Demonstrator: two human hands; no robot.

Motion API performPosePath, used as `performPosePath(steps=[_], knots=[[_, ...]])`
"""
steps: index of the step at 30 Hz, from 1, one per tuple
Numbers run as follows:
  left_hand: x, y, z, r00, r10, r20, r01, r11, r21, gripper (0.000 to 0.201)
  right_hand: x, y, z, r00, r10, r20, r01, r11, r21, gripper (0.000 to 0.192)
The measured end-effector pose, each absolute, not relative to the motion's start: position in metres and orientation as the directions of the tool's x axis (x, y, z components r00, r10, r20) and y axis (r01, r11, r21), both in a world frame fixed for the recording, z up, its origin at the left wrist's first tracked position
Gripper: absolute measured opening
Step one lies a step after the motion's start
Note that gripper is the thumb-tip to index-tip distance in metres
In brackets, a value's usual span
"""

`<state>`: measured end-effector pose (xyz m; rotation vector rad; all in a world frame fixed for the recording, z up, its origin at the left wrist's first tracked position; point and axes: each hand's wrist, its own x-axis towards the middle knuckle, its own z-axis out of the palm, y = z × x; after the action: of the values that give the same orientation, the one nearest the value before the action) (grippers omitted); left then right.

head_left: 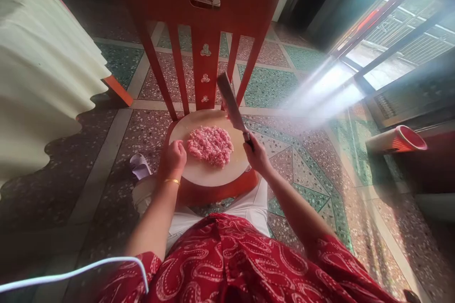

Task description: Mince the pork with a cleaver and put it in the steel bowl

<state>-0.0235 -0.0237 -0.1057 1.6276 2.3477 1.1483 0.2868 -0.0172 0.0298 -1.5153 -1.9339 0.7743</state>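
A round pale cutting board (199, 176) lies on the seat of a red wooden chair (206, 21). Pink minced meat (210, 146) is heaped in a flat patch at its middle. My right hand (256, 154) grips the dark handle of a cleaver (232, 103), whose blade is raised and tilted over the board's far right edge. Bits of meat cling along the blade's lower side. At the board's left rim, my left hand (176, 155) is closed with the fingers curled against the edge. Its fingertips are partly hidden. Neither hand touches the meat.
The chair's slatted back rises just beyond the board. A cream tablecloth (46, 71) hangs at the left, near a lilac slipper (140, 165) on the terrazzo floor. At the right a bin-like container (394, 140) lies near a bright doorway. A white cable (78, 272) crosses the lower left.
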Motion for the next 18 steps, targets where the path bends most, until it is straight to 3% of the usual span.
performPosePath(steps=[3,5,12,16,18], knots=[[-0.023,-0.023,-0.106,-0.431,0.832,0.349,0.790,0.161,0.592,0.030,0.289,-0.016,0.019,-0.233,0.958,-0.165,0.799,0.092,-0.595,0.043],[-0.022,-0.023,-0.105,-0.415,0.841,0.347,0.801,0.156,0.578,0.030,0.292,-0.014,0.022,-0.249,0.936,-0.247,0.829,0.073,-0.555,0.039],[-0.022,-0.023,-0.103,-0.411,0.850,0.330,0.794,0.156,0.588,0.030,0.295,-0.015,0.040,-0.278,0.960,0.038,0.741,0.239,-0.628,0.052],[-0.021,-0.023,-0.101,-0.423,0.848,0.321,0.784,0.165,0.598,0.030,0.295,-0.014,0.018,-0.209,0.961,-0.181,0.838,0.081,-0.539,0.042],[-0.020,-0.023,-0.100,-0.417,0.853,0.315,0.787,0.165,0.595,0.030,0.298,-0.010,0.020,-0.229,0.950,-0.212,0.814,0.067,-0.577,0.042]])
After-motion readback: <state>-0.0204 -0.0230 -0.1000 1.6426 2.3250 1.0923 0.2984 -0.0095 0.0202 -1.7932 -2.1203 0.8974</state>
